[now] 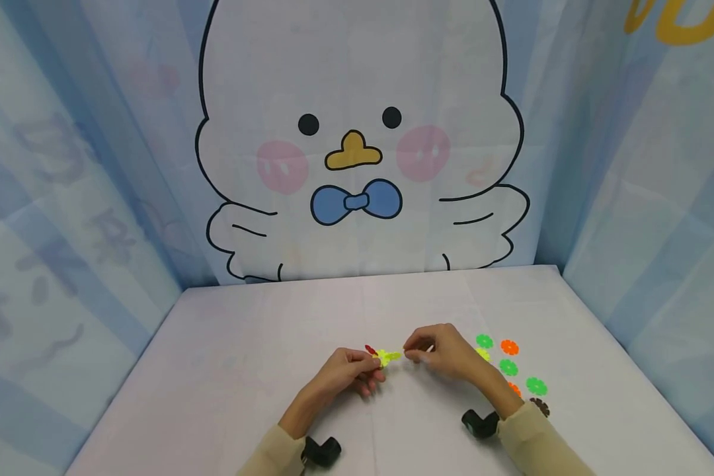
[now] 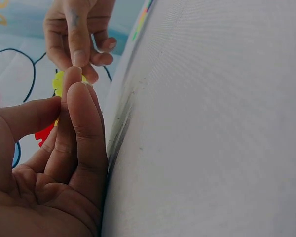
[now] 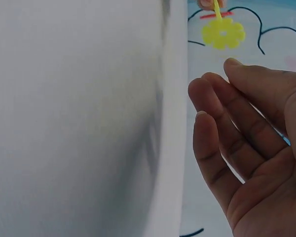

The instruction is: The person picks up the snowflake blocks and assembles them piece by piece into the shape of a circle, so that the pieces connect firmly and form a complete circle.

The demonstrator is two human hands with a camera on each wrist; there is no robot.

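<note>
Thumb and fingers of my left hand (image 1: 348, 371) pinch a small joined piece of flower-shaped plastic discs, held over the middle of the white table. Yellow discs (image 1: 387, 357) make up most of it, and a red disc (image 1: 370, 350) sits at its far left side. In the right wrist view, a yellow disc (image 3: 234, 35) faces the camera. Just to the right of the piece is my right hand (image 1: 446, 350), its fingers loosely bent and apart from the discs. Nothing shows between its thumb and fingertips. The left fingers partly hide the piece in the left wrist view.
Several loose discs lie on the table (image 1: 214, 370) by the right forearm: green (image 1: 536, 386), orange (image 1: 510, 347), yellow and brown (image 1: 541, 406). The forearm partly covers some. Printed curtains (image 1: 357, 79) stand behind and at both sides.
</note>
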